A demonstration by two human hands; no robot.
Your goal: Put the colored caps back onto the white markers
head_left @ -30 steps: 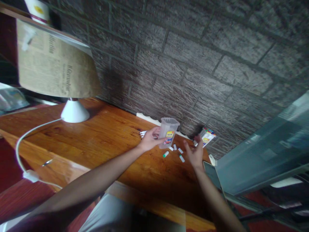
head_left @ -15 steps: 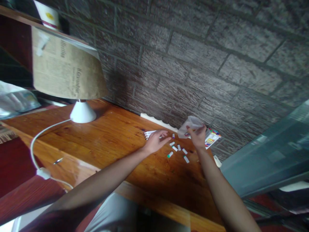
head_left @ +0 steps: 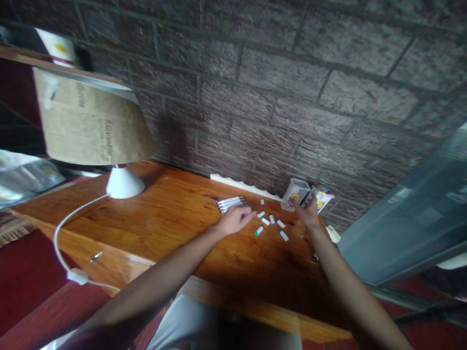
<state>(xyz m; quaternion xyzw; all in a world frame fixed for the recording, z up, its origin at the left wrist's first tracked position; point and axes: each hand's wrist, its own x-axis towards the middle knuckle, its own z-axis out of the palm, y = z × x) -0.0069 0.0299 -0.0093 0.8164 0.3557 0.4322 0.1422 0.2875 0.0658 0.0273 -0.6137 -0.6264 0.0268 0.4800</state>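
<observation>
A: How much room is there on that desk (head_left: 171, 206)?

B: Fair bit. Wood shows all the way from the lamp (head_left: 125, 183) to the white markers (head_left: 230, 201), and a wide strip runs between the loose caps (head_left: 272, 219) and the front edge. The back right is way tighter: the clear container (head_left: 287, 198) stands near the brick wall (head_left: 262, 87), with the marker pack (head_left: 324, 198) just beside it.

A: Hands?

B: Left hand (head_left: 235, 219) is right by the markers, fingers curled, thumb toward the caps. Right hand (head_left: 307, 210) is up at the container, in front of its right side, fingers bent. Some narrow dark bit shows around those fingers, no clue if it's being pinched or is just behind.

A: And the left, is it gripping anything?

B: Can't tell, the fingers fold out of sight. That hand also covers part of the markers, so I wouldn't trust a count. The right hand overlaps the container and the pack, and the labels are too blurry to read. Something dark by the right forearm (head_left: 341, 267) is mostly hidden. Both arms run off the bottom, and the paper cup (head_left: 58, 48) up on the shelf (head_left: 22, 54) is soft too.
</observation>
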